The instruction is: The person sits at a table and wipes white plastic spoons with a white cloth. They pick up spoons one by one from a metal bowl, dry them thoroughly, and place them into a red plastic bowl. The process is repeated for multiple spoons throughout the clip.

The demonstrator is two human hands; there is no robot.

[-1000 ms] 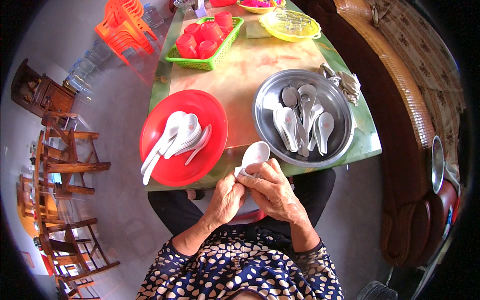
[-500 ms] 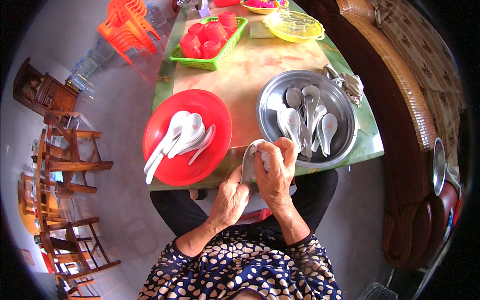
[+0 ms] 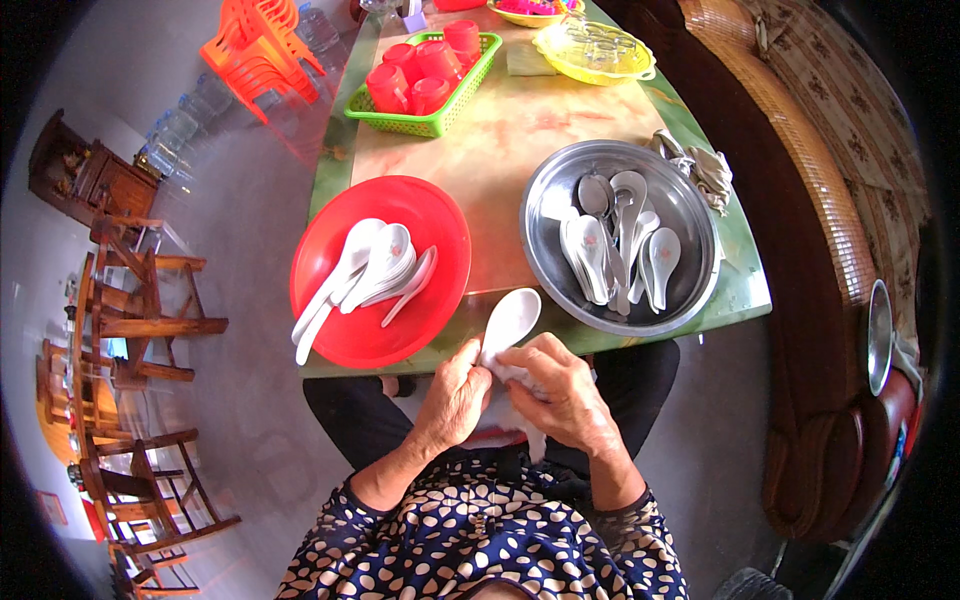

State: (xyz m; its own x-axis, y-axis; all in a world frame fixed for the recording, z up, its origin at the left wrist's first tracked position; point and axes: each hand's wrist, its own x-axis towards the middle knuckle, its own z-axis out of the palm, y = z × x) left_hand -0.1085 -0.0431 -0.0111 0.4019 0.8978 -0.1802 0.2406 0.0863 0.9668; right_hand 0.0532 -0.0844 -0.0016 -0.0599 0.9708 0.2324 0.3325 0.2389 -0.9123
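A white soup spoon (image 3: pixel 513 316) is gripped by its handle in my left hand (image 3: pixel 452 400), its bowl pointing away from me over the table's near edge. My right hand (image 3: pixel 565 395) is closed on a crumpled white cloth (image 3: pixel 521 378), held against the spoon near its handle. To the left, a red plastic basin (image 3: pixel 435 215) holds several white soup spoons (image 3: pixel 385 265). On the right stands a steel basin (image 3: pixel 535 190) with more white spoons (image 3: pixel 592 255) and some metal spoons (image 3: pixel 594 196) in it.
Farther back on the table (image 3: pixel 480 180) are a green basket (image 3: pixel 440 122) of red mugs (image 3: pixel 437 62) and a yellow tray (image 3: pixel 590 76) of clear glasses. A greyish cloth (image 3: pixel 708 175) lies at the right edge. Orange stools (image 3: pixel 258 55) are stacked on the floor; a brown sofa (image 3: pixel 770 200) stands right.
My right hand has drawn back with the cloth from the spoon's bowl toward its handle. The bowl is now uncovered and shows its inside.
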